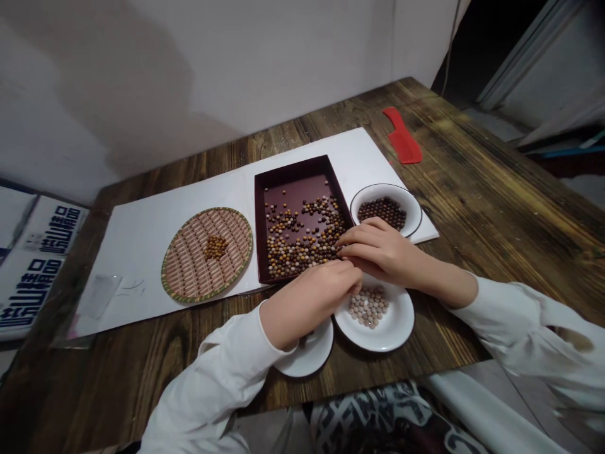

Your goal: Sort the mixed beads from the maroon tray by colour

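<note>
My left hand (324,287) is closed, its fingers curled over the near edge of a white plate (401,328) holding pale round beads (368,307). Whatever its fingertips may hold is hidden. Reaching over the right side of a dark red tray (302,195), my right hand (380,249) has its fingers bent together among mixed beads (302,252) in brown, yellow and pale tones. I cannot make out what lies between them. Partly under my left wrist is a smaller white plate (314,356), its contents mostly covered.
A round woven mat (189,265) with yellowish beads (216,248) lies left of the tray. Dark beads fill part of a white bowl (411,214) at right. A red comb (405,145) rests farther back on the wooden table (472,189). A white board (137,233) lies beneath the tray.
</note>
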Demonstrator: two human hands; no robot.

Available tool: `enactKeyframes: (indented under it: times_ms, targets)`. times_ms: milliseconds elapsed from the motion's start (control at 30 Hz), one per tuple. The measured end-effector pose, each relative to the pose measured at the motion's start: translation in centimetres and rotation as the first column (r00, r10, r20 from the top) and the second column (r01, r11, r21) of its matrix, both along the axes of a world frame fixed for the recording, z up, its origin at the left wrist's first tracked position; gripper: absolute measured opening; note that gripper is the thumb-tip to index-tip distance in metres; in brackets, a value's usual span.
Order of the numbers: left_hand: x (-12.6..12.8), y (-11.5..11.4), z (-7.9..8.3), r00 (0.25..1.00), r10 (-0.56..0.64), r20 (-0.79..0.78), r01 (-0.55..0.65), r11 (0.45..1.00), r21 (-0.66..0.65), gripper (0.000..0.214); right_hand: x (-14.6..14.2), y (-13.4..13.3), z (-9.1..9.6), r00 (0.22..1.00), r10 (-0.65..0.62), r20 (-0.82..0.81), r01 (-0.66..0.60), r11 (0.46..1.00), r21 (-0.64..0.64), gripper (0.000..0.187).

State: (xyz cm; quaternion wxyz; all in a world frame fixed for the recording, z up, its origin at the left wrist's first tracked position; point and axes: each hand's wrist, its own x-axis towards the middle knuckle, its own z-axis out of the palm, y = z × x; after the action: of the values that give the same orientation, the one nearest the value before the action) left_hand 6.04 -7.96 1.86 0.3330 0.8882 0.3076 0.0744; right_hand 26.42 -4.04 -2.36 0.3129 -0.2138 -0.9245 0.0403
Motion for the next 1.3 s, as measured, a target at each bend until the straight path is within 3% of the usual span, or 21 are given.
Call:
enactKeyframes:
  times_ms: [433,567,833,1100,1300]
  targets:
    - [0.0,-0.1,-0.1,1.0,-0.002,-0.013,0.002,1.0,0.004,0.013,0.0,0.0,0.1,1.0,-0.005,0.013,0.005,0.999,-0.038,0.016]
    - [0.1,-0.2,0.1,0.999,-0.019,-0.029,0.021,0.998,0.062,0.012,-0.1,-0.1,0.1,1.0,-0.012,0.018,0.012,0.999,-0.036,0.016]
    - [2.1,-1.3,0.9,0.942,-0.09,-0.323,0.181,0.948,0.263,0.019,-0.2,-0.1,0.1,1.0,-0.02,0.012,0.02,1.0,-0.003,0.018]
    - [4.1,-1.5,0.2,0.91,-0.105,-0.402,0.259,0.9,0.35,0.017,-0.2,0.1,-0.1,0.999,-0.036,-0.003,0.035,0.997,-0.067,0.02]
    - [4.9,-1.8,0.0,0.891,-0.11,-0.44,0.28,0.897,0.342,0.016,-0.3,0.2,-0.4,0.998,-0.067,-0.022,0.066,0.998,-0.021,0.02]
